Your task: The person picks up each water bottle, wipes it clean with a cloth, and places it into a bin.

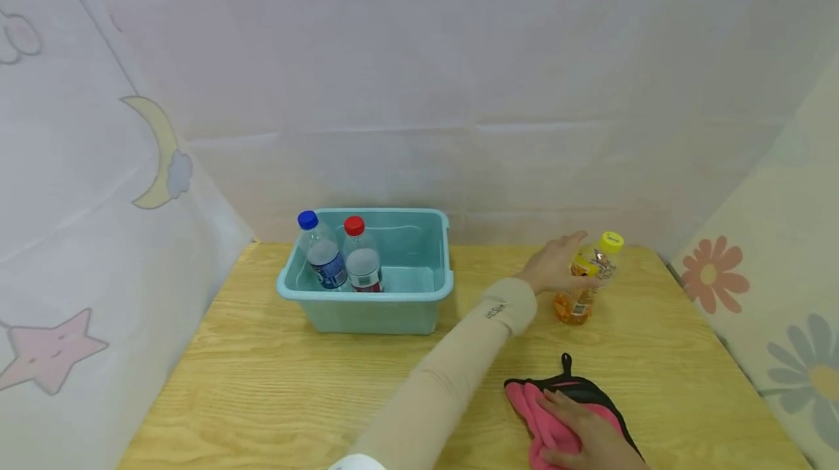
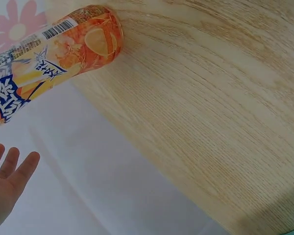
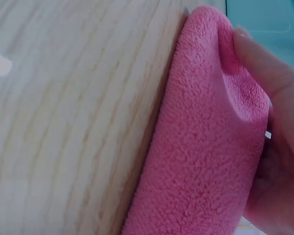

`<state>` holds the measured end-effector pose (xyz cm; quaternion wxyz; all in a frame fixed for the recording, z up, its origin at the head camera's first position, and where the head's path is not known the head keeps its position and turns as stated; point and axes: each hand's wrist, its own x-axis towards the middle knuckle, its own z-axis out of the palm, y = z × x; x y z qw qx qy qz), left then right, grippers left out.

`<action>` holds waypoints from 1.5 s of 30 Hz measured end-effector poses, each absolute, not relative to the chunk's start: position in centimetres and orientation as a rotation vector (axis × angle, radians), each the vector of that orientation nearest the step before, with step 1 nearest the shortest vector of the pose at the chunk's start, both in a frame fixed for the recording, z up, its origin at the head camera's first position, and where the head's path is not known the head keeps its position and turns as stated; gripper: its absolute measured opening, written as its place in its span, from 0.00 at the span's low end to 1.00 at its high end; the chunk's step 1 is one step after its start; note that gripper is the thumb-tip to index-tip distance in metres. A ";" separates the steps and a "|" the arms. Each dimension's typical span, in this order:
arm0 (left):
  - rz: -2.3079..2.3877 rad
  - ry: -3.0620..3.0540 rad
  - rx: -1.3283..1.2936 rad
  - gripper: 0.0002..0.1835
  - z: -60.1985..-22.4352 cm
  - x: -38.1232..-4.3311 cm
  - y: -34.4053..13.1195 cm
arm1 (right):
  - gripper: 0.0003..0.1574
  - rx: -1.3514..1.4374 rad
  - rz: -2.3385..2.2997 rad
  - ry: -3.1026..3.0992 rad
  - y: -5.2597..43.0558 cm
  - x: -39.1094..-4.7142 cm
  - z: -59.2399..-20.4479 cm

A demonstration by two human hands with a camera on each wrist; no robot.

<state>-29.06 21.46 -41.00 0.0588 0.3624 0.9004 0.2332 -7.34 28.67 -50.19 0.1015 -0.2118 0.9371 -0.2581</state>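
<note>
My left hand [image 1: 553, 267] reaches to the back right of the table, beside an upright bottle of orange-coloured drink [image 1: 573, 307] with a yellow cap. In the left wrist view that hand's fingers [image 2: 23, 172] are spread and apart from the labelled bottle [image 2: 85, 41]. My right hand [image 1: 593, 435] is at the front right on a pink plush cloth [image 1: 542, 420] with black trim and a hanging loop. Up close, the right wrist view shows the hand [image 3: 283, 112] gripping the folded cloth [image 3: 201, 132], one fingertip sunk into the pile.
A light-blue plastic basin [image 1: 373, 315] stands at the back, left of the bottle. In it lean a blue-capped bottle [image 1: 324, 255] and a red-capped bottle [image 1: 363, 260]. Printed white sheeting [image 1: 419, 91] rises behind and beside the wooden table [image 1: 275, 382].
</note>
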 end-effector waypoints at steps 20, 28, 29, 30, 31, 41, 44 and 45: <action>0.821 2.721 1.226 0.40 -42.1 -27.3 20.5 | 0.53 -0.576 -0.707 2.797 28.8 -7.5 -50.1; 0.881 2.746 1.177 0.40 -42.6 -26.6 18.8 | 0.43 -0.443 -0.638 2.905 28.7 -7.3 -50.0; 0.885 2.751 1.169 0.40 -42.7 -26.5 18.6 | 0.40 -0.460 -0.636 2.939 28.7 -7.3 -50.0; 0.886 2.759 1.161 0.40 -42.7 -26.4 18.4 | 0.36 -0.479 -0.634 2.970 28.8 -7.2 -50.0; 0.885 2.766 1.152 0.40 -42.7 -26.3 18.3 | 0.33 -0.494 -0.637 2.995 28.8 -7.2 -50.0; 1.014 2.719 1.083 0.41 -42.5 -24.8 16.3 | 0.30 -0.269 -1.004 2.816 31.2 -6.3 -48.9; 1.051 2.710 1.084 0.40 -42.3 -24.4 15.8 | 0.34 -0.120 -1.107 2.771 32.2 -5.9 -48.2; 1.058 2.710 1.089 0.39 -42.3 -24.3 15.6 | 0.34 -0.075 -1.147 2.776 32.4 -5.8 -48.0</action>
